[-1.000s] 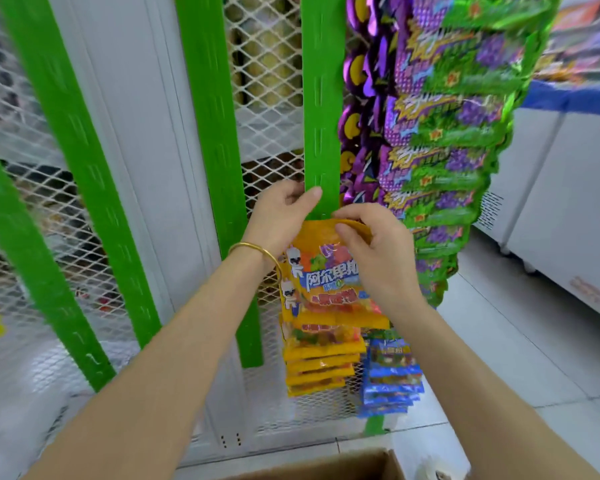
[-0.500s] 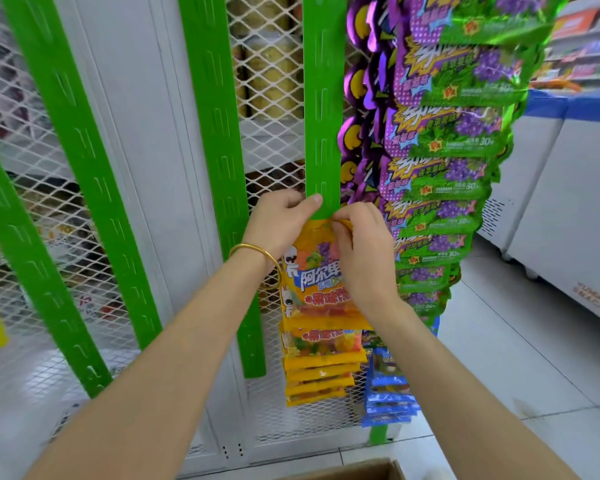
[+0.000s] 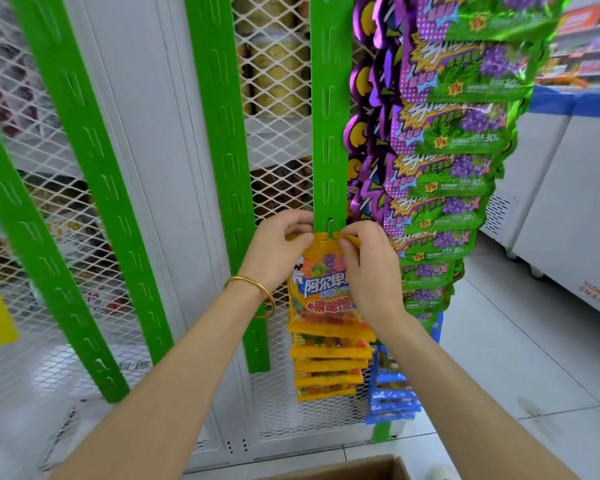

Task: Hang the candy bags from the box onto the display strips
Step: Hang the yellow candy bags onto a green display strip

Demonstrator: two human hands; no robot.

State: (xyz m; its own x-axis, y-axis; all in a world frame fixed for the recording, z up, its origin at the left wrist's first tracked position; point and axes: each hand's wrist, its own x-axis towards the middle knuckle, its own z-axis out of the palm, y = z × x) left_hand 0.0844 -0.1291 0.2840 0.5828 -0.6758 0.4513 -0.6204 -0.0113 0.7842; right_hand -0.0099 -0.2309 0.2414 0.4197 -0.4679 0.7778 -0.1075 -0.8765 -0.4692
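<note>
An orange candy bag (image 3: 321, 289) hangs against a green display strip (image 3: 329, 109), its top edge at a slot tab. My left hand (image 3: 279, 249) pinches the bag's top left corner. My right hand (image 3: 369, 268) pinches the top right corner and covers part of the bag's front. Several more orange bags (image 3: 329, 368) hang on the same strip below it. The cardboard box (image 3: 347, 470) shows only its rim at the bottom edge.
Purple-green candy bags (image 3: 444, 174) fill the strip to the right, blue bags (image 3: 392, 393) hang low beside it. Bare green strips (image 3: 222, 140) (image 3: 84, 168) hang on the white mesh rack (image 3: 274, 133) to the left. White freezers (image 3: 568, 209) stand at right on the tiled floor.
Both hands have raised the orange bag's top edge up to the strip's slot tab, and my right hand moved from the bag's front to its top right corner.
</note>
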